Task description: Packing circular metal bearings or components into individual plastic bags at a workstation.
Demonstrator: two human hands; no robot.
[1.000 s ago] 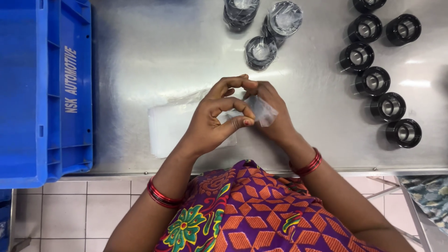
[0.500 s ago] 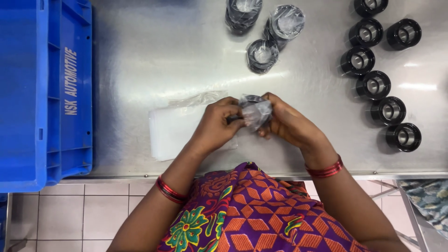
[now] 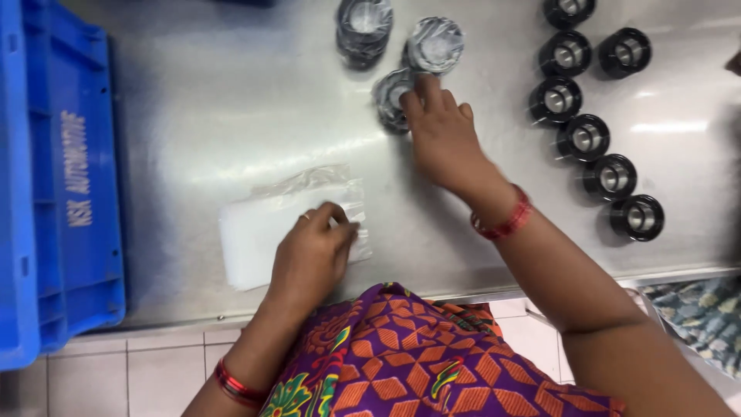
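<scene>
Head view, looking straight down: a person in a purple patterned garment works at a steel bench (image 3: pixel 231 100), red bangles on both wrists. Right hand (image 3: pixel 440 131), reaching far across the bench with fingers held loosely together, rests its fingertips on a plastic-wrapped bearing (image 3: pixel 390 96), the nearest of three wrapped bearings clustered at the top centre; whether it grips the bearing cannot be told. The other two wrapped bearings lie just beyond, one (image 3: pixel 363 27) to the upper left and one (image 3: pixel 436 42) just beside the fingertips. Left hand (image 3: pixel 312 255), fingers curled, pinches the edge of the top bag on a stack of clear plastic bags (image 3: pixel 255 239) lying flat near the bench's front edge. Seven unwrapped black bearings (image 3: pixel 587 137) with shiny metal bores stand in a loose curving line at the right side of the bench, well apart from both hands. One blue plastic crate (image 3: pixel 54 185) fills the left edge of the frame, touching the bench's side. White floor tiles (image 3: pixel 100 378) show below the bench.
</scene>
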